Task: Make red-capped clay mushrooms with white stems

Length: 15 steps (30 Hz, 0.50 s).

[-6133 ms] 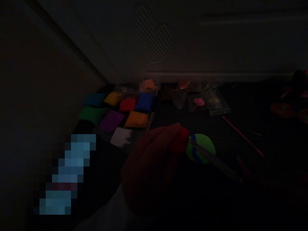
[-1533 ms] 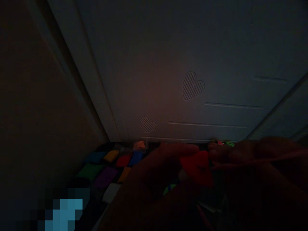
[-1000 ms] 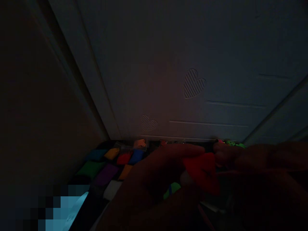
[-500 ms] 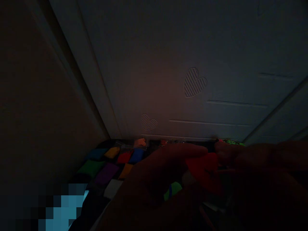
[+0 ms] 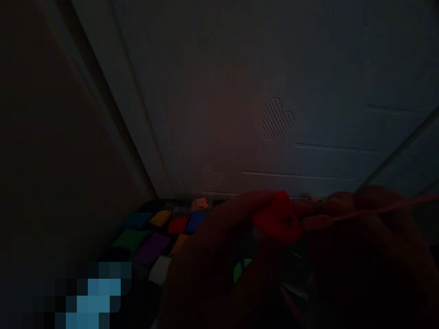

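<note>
My left hand (image 5: 202, 260) is closed, pinching a soft-looking red piece (image 5: 277, 224) like modelling clay between thumb and fingers. A small dark mark shows on its right side. In my right hand (image 5: 373, 242) is a thin pink stick-like tool (image 5: 320, 222), held in closed fingers. Its flattened left end lies at the red piece's right edge; I cannot tell whether they touch. Below and between the hands shows a bright green thing with a blue stripe (image 5: 242, 269), partly hidden by my left hand. The picture is very dark, so finger details are faint.
Several coloured packets, among them a green one (image 5: 130, 241), a purple one (image 5: 152, 247) and a blue one (image 5: 195, 222), lie left of my left hand. Behind stands a pale panel (image 5: 206, 114) with embossed hearts. A blurred bright blue patch (image 5: 99, 292) is at lower left.
The red piece has moved up and slightly left in my left hand and looks turned. My right hand has shifted, and the pink tool now slants up to the right, showing more of its length.
</note>
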{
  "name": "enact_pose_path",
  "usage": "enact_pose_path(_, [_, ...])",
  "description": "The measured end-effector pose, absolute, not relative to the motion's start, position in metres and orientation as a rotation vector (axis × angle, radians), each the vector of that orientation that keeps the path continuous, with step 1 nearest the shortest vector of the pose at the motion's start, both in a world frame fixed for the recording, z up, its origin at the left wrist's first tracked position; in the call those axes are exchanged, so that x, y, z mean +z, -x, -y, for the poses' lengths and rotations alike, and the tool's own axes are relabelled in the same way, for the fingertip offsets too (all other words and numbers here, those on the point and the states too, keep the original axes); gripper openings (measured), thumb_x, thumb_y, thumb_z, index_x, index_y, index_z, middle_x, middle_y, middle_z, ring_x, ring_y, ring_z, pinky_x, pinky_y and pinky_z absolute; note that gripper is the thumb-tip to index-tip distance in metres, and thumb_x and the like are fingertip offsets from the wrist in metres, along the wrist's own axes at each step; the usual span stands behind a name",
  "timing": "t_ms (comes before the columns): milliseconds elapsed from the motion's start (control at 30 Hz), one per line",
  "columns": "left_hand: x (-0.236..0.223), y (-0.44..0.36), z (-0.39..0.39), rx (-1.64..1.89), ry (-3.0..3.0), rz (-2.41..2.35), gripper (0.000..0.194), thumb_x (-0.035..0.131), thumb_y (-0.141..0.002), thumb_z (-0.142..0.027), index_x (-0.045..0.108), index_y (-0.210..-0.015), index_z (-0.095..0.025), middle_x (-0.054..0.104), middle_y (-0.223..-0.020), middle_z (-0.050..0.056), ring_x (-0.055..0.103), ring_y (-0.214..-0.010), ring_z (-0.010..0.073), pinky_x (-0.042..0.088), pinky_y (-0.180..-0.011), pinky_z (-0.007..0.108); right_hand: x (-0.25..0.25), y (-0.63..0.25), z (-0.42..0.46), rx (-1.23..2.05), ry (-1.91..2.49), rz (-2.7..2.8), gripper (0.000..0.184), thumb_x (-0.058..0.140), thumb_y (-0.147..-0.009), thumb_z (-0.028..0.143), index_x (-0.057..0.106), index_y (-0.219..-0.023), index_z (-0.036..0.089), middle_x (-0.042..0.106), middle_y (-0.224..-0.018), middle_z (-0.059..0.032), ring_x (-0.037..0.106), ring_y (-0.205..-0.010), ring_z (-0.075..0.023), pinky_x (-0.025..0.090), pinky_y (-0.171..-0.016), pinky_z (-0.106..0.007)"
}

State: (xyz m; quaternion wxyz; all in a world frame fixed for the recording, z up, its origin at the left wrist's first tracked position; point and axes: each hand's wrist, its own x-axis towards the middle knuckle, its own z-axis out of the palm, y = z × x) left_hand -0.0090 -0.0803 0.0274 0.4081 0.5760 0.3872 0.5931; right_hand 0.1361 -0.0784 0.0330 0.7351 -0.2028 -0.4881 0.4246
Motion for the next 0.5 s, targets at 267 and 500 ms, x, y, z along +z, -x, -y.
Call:
enact_pose_path(267, [0.022, 0.009, 0.075, 1.661, -1.693, -0.903, 0.034, 0.070, -0.077, -0.026, 0.065, -0.105, -0.045, 0.073, -0.095, -0.010, 0.071, -0.079, 0.0151, 0.061, -0.067, 0.019, 0.034, -0.132, 0.079, 0.688, 0.619, 1.045, 0.009, 0.072, -0.075, 0.030, 0.064, -0.080, 0.028, 0.072, -0.069, 0.0069, 0.071, -0.061, -0.0156, 0.063, -0.061, -0.029])
enact_pose_path(500, [0.018, 0.010, 0.075, 1.673, -1.721, -0.865, 0.039, 0.068, -0.078, -0.022, 0.063, -0.111, -0.042, 0.072, -0.102, -0.008, 0.071, -0.084, 0.0182, 0.062, -0.068, 0.022, 0.029, -0.134, 0.082, 0.581, 0.680, 1.137, 0.010, 0.068, -0.078, 0.035, 0.065, -0.086, 0.032, 0.073, -0.076, 0.0048, 0.071, -0.068, -0.0145, 0.061, -0.058, -0.024])
